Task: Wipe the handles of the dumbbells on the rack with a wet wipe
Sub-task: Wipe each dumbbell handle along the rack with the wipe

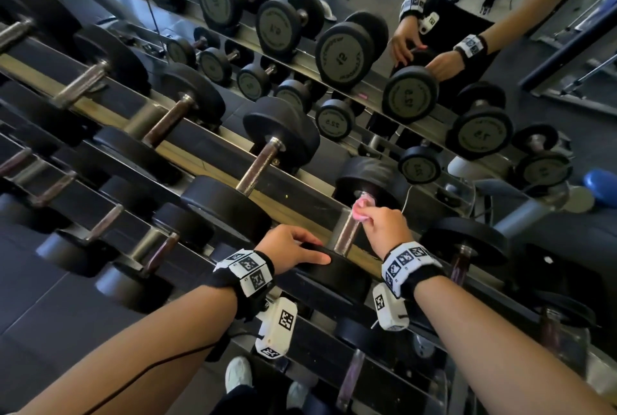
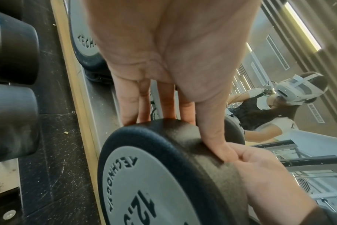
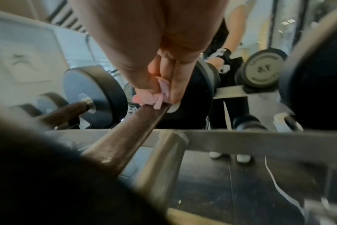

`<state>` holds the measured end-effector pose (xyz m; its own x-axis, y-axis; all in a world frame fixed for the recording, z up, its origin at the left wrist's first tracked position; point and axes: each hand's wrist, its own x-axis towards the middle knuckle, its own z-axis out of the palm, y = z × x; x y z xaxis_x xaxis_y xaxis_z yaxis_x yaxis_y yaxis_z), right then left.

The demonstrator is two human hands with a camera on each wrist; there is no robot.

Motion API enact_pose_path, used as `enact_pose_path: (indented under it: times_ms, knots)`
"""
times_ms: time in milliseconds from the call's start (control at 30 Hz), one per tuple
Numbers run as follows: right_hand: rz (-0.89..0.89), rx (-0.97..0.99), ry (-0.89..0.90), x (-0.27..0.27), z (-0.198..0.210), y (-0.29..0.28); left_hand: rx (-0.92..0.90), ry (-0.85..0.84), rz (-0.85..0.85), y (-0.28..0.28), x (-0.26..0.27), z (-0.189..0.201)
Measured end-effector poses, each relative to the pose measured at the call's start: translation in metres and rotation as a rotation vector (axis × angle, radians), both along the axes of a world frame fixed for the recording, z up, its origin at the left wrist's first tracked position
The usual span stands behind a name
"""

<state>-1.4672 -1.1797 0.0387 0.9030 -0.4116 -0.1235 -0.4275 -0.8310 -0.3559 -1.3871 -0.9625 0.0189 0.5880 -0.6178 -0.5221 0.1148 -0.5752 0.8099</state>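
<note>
While the right hand pinches the bunched pink wet wipe against the handle just right of centre in the head view, near its far end, the left hand lies with straight fingers over the near head of the same dumbbell, lower centre, marked 12.5. To wipe well, I would keep that steadying palm pressing down so the weight cannot roll, wrap the wipe further round the bar, and draw it along the full length while turning the wrist to reach the underside. As for holders, the rack runs from upper left to lower right, each cradle bearing one dumbbell; no wipe packet or bin shows.
</note>
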Motion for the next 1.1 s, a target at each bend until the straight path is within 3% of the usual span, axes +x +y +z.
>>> enact_pose_path:
  times_ms: [167,267,367,467,533,600,833,1000,1100]
  knots:
    - [0.062,0.114,-0.066,-0.026,-0.011,0.01,0.014,-0.042,-0.029,-0.003,0.004,-0.003]
    - [0.113,0.168,0.026,-0.043,-0.019,0.009,0.016,-0.055,-0.046,-0.004,0.007,-0.005]
    - [0.049,0.39,0.116,-0.051,-0.021,0.006,0.026,-0.054,-0.057,-0.006,0.01,-0.004]
    - [-0.176,0.605,-0.078,-0.05,-0.02,0.006,0.021,-0.052,-0.062,-0.005,0.01,-0.002]
    - [-0.281,0.551,-0.314,-0.044,-0.019,0.001,0.012,-0.042,-0.056,-0.004,0.009,-0.002]
    - [-0.312,0.461,-0.426,-0.035,-0.018,-0.001,0.01,-0.038,-0.047,-0.004,0.006,0.0]
    - [-0.307,0.632,-0.301,-0.031,-0.038,0.017,0.048,-0.076,0.007,-0.005,-0.006,0.01]
    - [-0.186,0.716,-0.202,-0.043,-0.035,0.009,0.132,-0.132,0.014,-0.013,-0.009,0.021]
    - [-0.045,0.646,-0.129,-0.052,-0.032,0.001,0.115,-0.169,0.053,-0.013,-0.019,0.018]
